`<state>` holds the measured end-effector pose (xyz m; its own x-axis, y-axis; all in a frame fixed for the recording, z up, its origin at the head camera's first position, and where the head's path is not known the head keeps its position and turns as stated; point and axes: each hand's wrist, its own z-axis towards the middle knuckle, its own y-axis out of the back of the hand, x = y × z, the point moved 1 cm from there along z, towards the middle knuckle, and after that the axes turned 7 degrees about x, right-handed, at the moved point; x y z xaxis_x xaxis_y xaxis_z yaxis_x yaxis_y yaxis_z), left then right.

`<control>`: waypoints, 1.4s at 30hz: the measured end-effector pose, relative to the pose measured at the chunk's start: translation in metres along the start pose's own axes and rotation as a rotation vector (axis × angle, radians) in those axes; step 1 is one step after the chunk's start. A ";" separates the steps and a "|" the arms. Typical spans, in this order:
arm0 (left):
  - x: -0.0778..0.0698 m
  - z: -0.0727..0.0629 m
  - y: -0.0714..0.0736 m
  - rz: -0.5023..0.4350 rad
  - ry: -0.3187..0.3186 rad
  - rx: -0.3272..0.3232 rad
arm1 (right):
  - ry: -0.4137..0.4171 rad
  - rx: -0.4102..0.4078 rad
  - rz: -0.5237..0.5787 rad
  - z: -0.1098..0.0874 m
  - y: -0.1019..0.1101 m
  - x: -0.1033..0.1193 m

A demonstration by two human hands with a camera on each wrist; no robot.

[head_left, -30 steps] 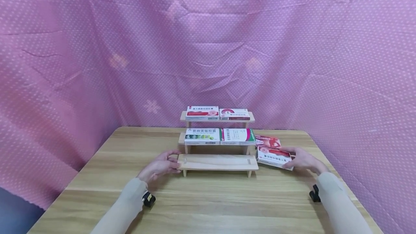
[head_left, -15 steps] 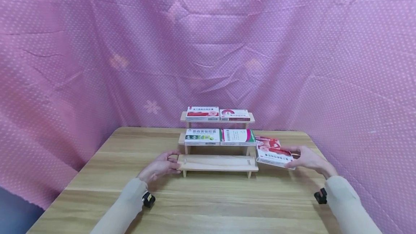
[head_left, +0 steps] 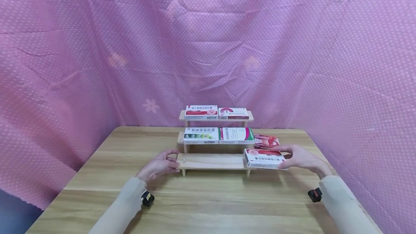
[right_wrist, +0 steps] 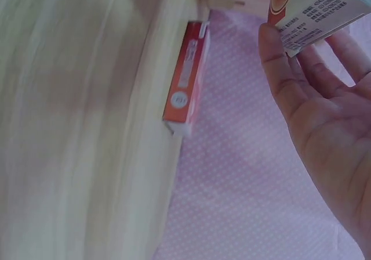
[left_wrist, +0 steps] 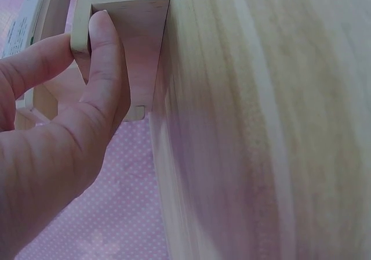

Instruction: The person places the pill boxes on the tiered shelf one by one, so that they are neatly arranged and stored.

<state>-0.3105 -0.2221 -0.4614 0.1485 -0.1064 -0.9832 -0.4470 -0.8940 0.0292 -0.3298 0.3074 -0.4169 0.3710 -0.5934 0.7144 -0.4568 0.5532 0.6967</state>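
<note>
A three-tier wooden display rack (head_left: pixel 211 161) stands on the table. My left hand (head_left: pixel 159 165) pinches the left end of its lowest tier; in the left wrist view the thumb and a finger (left_wrist: pixel 46 62) hold the board's edge (left_wrist: pixel 80 36). My right hand (head_left: pixel 302 160) grips a red-and-white medicine box (head_left: pixel 264 159) by its right end. The box's left end is over the right end of the lowest tier; whether it touches the board I cannot tell. In the right wrist view, fingers (right_wrist: pixel 278 68) hold the box (right_wrist: pixel 316 19) clear of the table.
A red medicine box (head_left: pixel 267 140) lies on the table (head_left: pixel 208 205) just right of the rack. Two white-and-green boxes (head_left: pixel 201 135) fill the middle tier, and two red-and-white boxes (head_left: pixel 201 112) sit on the top one. A pink dotted cloth (head_left: pixel 208 46) hangs behind.
My right hand has lifted the red-and-white medicine box from beside the rack and carried it left over the lowest tier's right end. My left hand keeps its hold on the rack.
</note>
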 end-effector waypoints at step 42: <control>-0.003 0.000 0.000 0.012 0.014 0.004 | 0.023 -0.014 0.037 0.080 -0.087 0.063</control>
<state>-0.3113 -0.2218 -0.4590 0.1558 -0.1233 -0.9801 -0.4520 -0.8911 0.0402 -0.3318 0.1753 -0.4376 0.3721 -0.5589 0.7411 -0.4597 0.5827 0.6702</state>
